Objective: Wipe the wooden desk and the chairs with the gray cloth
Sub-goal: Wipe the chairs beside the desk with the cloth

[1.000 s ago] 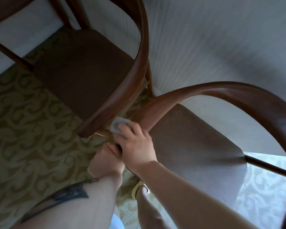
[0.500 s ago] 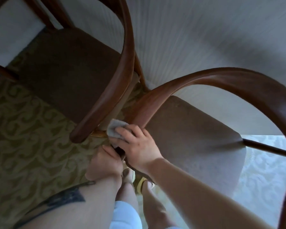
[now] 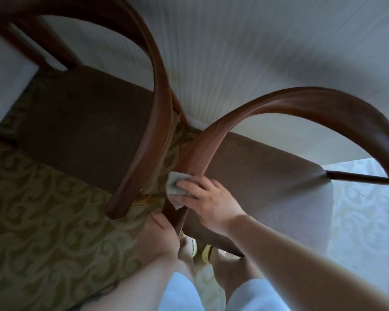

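Observation:
Two dark wooden chairs with brown padded seats stand side by side below me. The right chair (image 3: 267, 167) has a curved armrest rail (image 3: 211, 140) that sweeps down to its front end. My right hand (image 3: 209, 198) grips the gray cloth (image 3: 173, 185) and presses it against the lower end of that rail. My left hand (image 3: 160, 236) holds the rail's front post just beneath, its fingers hidden behind the wood. The left chair (image 3: 83, 129) sits close by, its own curved rail (image 3: 153, 122) almost touching the right chair's. No desk is in view.
A green patterned carpet (image 3: 43, 216) covers the floor at left; a pale patterned floor area (image 3: 357, 221) lies at right. A striped white wall (image 3: 234, 52) rises behind the chairs. My legs and yellow slippers (image 3: 202, 250) stand right beneath the right chair's front corner.
The view has tilted down and shifted, so my legs show more. My right hand with the cloth has stayed at the rail's lower end, sliding slightly along it. My left hand keeps its hold.

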Action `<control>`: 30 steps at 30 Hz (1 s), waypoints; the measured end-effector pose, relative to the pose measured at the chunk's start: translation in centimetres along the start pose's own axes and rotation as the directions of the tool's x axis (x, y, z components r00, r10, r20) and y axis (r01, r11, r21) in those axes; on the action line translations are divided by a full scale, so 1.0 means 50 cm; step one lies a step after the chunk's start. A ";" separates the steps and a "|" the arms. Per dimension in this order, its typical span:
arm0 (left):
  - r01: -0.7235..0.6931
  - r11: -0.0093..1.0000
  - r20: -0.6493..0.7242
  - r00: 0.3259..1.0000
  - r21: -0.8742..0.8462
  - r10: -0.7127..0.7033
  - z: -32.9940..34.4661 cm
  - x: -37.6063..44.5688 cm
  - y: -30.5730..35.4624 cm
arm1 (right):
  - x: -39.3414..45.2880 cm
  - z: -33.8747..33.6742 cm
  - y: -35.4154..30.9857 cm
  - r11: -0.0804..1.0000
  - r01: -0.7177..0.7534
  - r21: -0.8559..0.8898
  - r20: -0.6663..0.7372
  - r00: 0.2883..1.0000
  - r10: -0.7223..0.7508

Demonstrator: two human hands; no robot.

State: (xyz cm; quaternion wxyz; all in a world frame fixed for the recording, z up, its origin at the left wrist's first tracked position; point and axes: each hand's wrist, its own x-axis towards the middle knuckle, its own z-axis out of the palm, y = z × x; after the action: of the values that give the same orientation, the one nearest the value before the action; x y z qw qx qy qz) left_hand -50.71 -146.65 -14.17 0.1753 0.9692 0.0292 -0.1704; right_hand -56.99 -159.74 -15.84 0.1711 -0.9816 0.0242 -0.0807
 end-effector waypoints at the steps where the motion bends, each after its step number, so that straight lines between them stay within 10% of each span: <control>1: -0.049 0.999 -0.047 0.998 -0.009 0.049 0.001 0.001 0.005 | 0.010 -0.015 0.014 0.998 -0.054 -0.032 0.038 0.998 0.055; 6: -0.216 0.973 0.049 0.974 -0.078 0.220 0.036 0.046 0.105 | 0.110 -0.079 0.093 0.825 -0.565 -0.026 -0.057 0.824 0.563; 12: -0.531 0.847 0.064 0.846 0.022 0.529 0.061 0.133 0.263 | 0.133 -0.108 0.136 0.941 -0.312 -0.129 0.116 0.938 0.327; 17: -0.747 0.652 0.200 0.664 0.133 0.720 0.106 0.138 0.434 | 0.151 -0.158 0.283 0.757 -0.605 -0.247 -0.112 0.794 0.598; 26: -0.724 0.665 0.174 0.690 0.185 0.702 0.133 0.136 0.460 | 0.151 -0.190 0.338 0.823 -0.517 -0.234 -0.010 0.848 0.530; 30: -0.748 0.651 0.111 0.663 0.126 0.740 0.134 0.132 0.460 | 0.102 -0.269 0.441 0.562 -0.817 -0.128 -0.214 0.576 0.789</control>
State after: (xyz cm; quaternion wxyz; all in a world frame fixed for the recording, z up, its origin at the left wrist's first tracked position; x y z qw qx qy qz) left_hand -43.99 -170.54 -14.72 0.1517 0.9022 -0.3886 -0.1092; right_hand -54.61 -185.30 -10.08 0.0809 -0.8670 0.4887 -0.0554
